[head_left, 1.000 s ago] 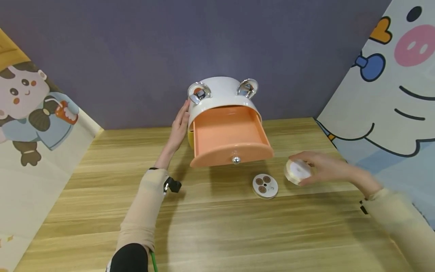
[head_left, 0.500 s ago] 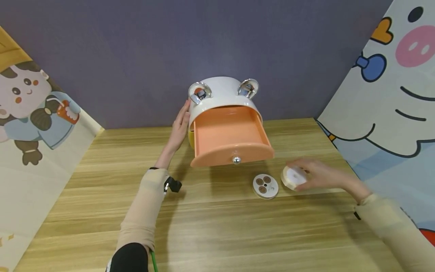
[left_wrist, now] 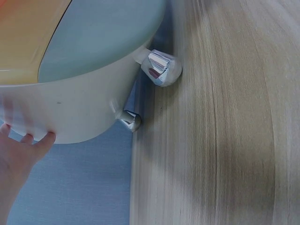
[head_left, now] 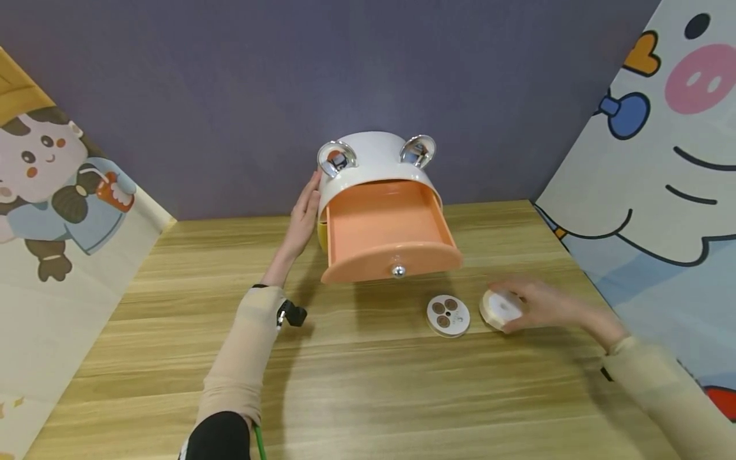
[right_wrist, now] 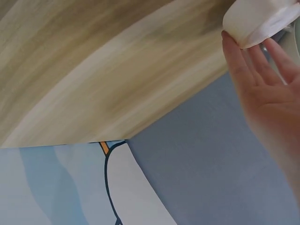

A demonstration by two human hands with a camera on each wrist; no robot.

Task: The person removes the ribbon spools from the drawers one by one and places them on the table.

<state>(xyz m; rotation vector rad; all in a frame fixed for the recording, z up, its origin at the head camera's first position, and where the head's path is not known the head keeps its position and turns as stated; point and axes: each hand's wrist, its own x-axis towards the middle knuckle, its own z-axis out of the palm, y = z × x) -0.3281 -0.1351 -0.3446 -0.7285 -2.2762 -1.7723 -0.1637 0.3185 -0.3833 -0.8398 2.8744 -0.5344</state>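
Note:
A white rounded drawer box [head_left: 374, 153] with shiny silver ear-like rings stands at the back of the wooden table. Its peach drawer [head_left: 391, 217] is pulled out, with a silver knob on the front and nothing visible inside. My left hand [head_left: 301, 220] rests with extended fingers against the box's left side; in the left wrist view the fingertips [left_wrist: 47, 139] touch the white shell. On the right, my right hand [head_left: 543, 305] pinches a thick white round roll [head_left: 501, 309] between thumb and fingers. The right wrist view shows the roll [right_wrist: 258, 21] tilted at the fingertips.
A flat white disc [head_left: 448, 315] with three brown circles lies on the table [head_left: 368, 383], just left of the held roll. Silver feet [left_wrist: 161, 68] carry the box. A grey-blue wall [head_left: 368, 64] is behind, and cartoon-printed panels [head_left: 661, 191] flank both sides.
My right hand and the white roll shift slightly left and then back right, staying right of the disc. The left hand, box and drawer keep their places.

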